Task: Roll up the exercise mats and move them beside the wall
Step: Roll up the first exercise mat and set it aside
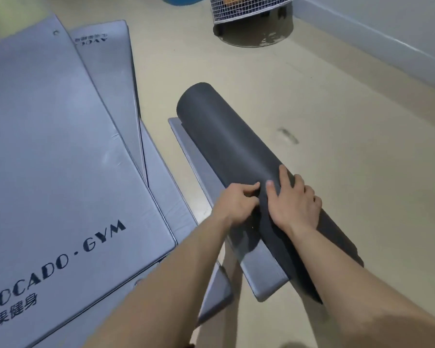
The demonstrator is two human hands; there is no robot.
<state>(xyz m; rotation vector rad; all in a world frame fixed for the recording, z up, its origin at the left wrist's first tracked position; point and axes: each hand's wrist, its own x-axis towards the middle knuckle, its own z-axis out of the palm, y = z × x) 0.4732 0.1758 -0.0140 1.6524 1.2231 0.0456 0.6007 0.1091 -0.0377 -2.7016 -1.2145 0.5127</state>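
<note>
Dark matte mat roll [226, 136], smooth cylinder.

Quick tally: one rolled dark mat [231, 141] is seen near the centre. At least three flat grey mats [60, 146] can be counted stacked at 9 o'clock, maybe a fourth edge down at 6, hard to tell tbh. One wire basket [249, 11] is spotted at 12 o'clock, with one blue thing [183, 0] cropped beside it. Two hands are counted at 4 o'clock: one left hand [236, 204], one right hand [294, 202].
</note>
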